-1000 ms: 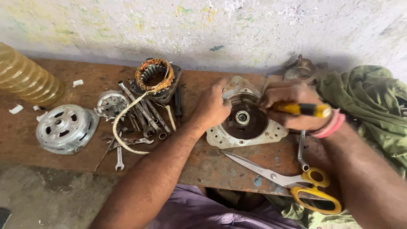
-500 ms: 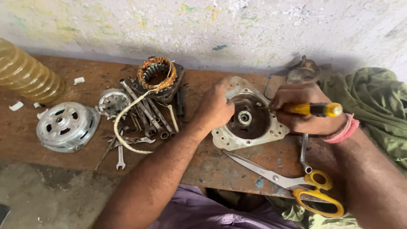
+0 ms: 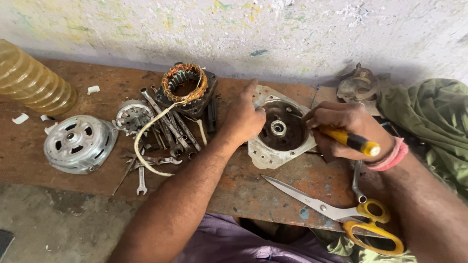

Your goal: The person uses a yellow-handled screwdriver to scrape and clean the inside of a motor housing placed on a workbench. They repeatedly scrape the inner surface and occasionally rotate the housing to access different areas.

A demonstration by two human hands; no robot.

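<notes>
A silver motor end cover (image 3: 280,130) with a dark round recess and a centre bearing lies on the rusty wooden bench (image 3: 253,187). My left hand (image 3: 245,117) rests on its left rim and steadies it. My right hand (image 3: 345,129) is closed around a screwdriver with a yellow and black handle (image 3: 352,140); its tip points into the cover's right side and is hidden by my fingers.
Yellow-handled scissors (image 3: 341,214) lie open near the front edge. A stator with copper windings (image 3: 185,87), several spanners (image 3: 165,131), a small fan disc (image 3: 131,116) and a second round cover (image 3: 78,143) lie left. An amber ribbed bottle (image 3: 31,80) stands far left, a green cloth (image 3: 429,122) right.
The screwdriver handle has tilted down toward me as my right hand shifted at the cover's right edge. My left hand stays on the left rim.
</notes>
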